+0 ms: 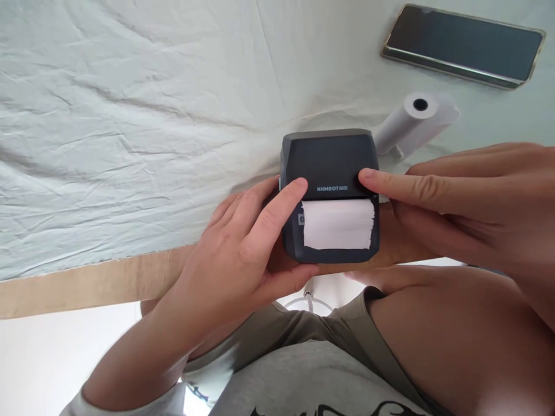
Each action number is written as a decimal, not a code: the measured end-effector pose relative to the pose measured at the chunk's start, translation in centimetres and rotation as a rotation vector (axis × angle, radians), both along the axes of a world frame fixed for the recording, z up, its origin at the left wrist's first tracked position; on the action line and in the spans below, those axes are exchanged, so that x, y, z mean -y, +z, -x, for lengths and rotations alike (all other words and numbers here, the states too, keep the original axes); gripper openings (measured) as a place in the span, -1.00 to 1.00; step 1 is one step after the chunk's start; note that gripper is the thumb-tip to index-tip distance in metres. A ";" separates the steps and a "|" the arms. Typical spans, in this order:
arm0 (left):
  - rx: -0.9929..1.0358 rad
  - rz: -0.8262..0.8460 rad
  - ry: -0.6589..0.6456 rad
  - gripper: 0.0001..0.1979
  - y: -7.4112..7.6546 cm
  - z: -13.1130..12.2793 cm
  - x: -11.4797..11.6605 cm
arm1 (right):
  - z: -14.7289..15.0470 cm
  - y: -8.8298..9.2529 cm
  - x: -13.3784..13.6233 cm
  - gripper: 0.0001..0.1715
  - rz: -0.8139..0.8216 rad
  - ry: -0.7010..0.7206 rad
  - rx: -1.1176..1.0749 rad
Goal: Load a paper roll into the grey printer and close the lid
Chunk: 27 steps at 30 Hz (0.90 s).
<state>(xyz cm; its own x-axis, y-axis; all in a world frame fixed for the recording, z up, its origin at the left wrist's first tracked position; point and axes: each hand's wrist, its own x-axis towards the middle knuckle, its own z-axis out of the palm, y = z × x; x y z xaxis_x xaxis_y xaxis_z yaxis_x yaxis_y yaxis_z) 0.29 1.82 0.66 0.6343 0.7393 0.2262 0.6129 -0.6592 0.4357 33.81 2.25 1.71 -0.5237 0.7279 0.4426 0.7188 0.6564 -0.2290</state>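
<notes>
A dark label printer (332,159) marked NIIMBOT is held over the table's near edge. White paper (338,224) lies across its lower front, coming from the slot under the lid. My left hand (247,237) grips the printer's left side, index finger on the lid and thumb at the bottom edge; its other fingers are partly hidden behind. On the right, my right hand (455,193) touches the lid with its index fingertip, while its other fingers are curled below, mostly out of sight. Just beyond the printer stands a white paper roll (405,121) with a black core.
A smartphone (463,43) with a dark screen lies at the far right. Wrinkled pale cloth (130,115) covers the table, leaving a bare wooden edge (95,277) along the front. My legs (455,323) are below that edge.
</notes>
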 end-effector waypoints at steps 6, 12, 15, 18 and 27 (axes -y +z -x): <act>0.016 -0.048 0.016 -0.18 -0.3 -0.3 0.1 | -0.1 -0.7 -0.6 -0.44 -0.132 0.114 0.054; 0.013 -0.003 0.048 -0.18 0.2 -0.4 0.0 | -0.2 0.0 -1.0 -0.38 -0.245 0.158 0.090; 0.031 0.027 0.039 -0.20 0.4 -0.4 -0.1 | 0.1 0.1 -0.9 -0.37 -0.324 0.145 0.133; 0.054 0.018 0.040 -0.18 0.3 -0.5 -0.2 | 0.9 0.0 -0.7 -0.42 -0.364 0.127 0.136; -0.022 0.106 0.063 0.19 -0.3 -0.1 -0.2 | 3.2 1.4 0.4 -0.73 -0.006 -0.033 -0.032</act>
